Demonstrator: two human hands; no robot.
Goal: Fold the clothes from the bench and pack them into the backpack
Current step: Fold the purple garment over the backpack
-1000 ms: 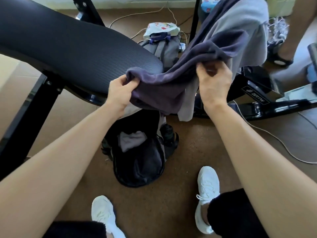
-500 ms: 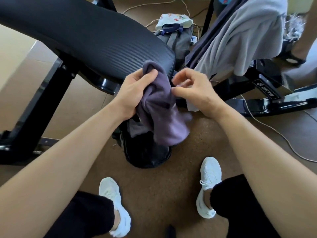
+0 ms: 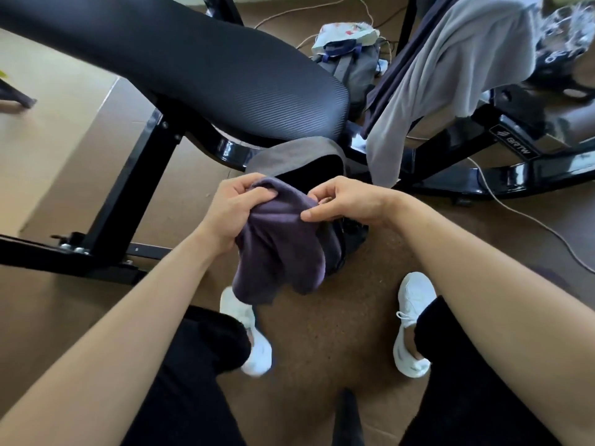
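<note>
Lowered since before, your purple garment (image 3: pixel 280 249) hangs over the backpack (image 3: pixel 289 155); left hand (image 3: pixel 230 214) grips it, right hand (image 3: pixel 349 204) pinches its fold; loose near tail may unfold, spilling outside the opening

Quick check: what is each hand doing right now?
Left hand: grips the purple garment.
Right hand: pinches the same garment's edge.

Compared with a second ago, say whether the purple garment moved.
Yes. The purple garment came down from beside the bench pad to over the backpack, held by left hand and right hand.
</note>
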